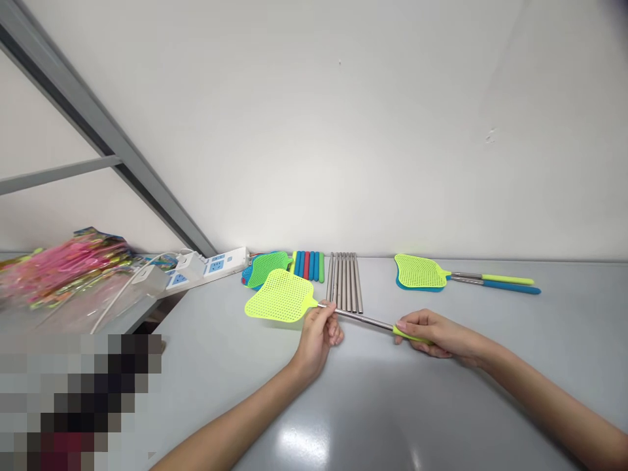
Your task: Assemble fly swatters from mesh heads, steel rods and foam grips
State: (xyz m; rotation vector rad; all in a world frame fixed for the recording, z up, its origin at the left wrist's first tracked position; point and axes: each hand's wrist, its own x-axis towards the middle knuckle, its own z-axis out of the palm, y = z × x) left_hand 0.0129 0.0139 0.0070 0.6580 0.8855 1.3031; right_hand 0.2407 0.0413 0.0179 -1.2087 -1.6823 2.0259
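Note:
Both hands hold one yellow-green fly swatter point(279, 297) above the table, its perforated head to the left and its metal rod slanting down to the right. My left hand point(320, 330) pinches the rod close to the head. Around the yellow-green handle grip my right hand point(429, 332) is closed, hiding part of it. Behind my left hand lies a row of several metal rods point(349, 281). Left of those rods is a row of coloured handle grips point(307, 265) in blue, red and green. A stack of loose swatter heads point(269, 267) sits partly behind the held head.
Two fly swatters point(422, 271), one yellow-green over one blue, lie at the right by the wall. A white power strip point(216, 265) with plugs and cables is at the left. Beyond it are bagged colourful items point(69, 265) and a grey metal frame point(98, 124).

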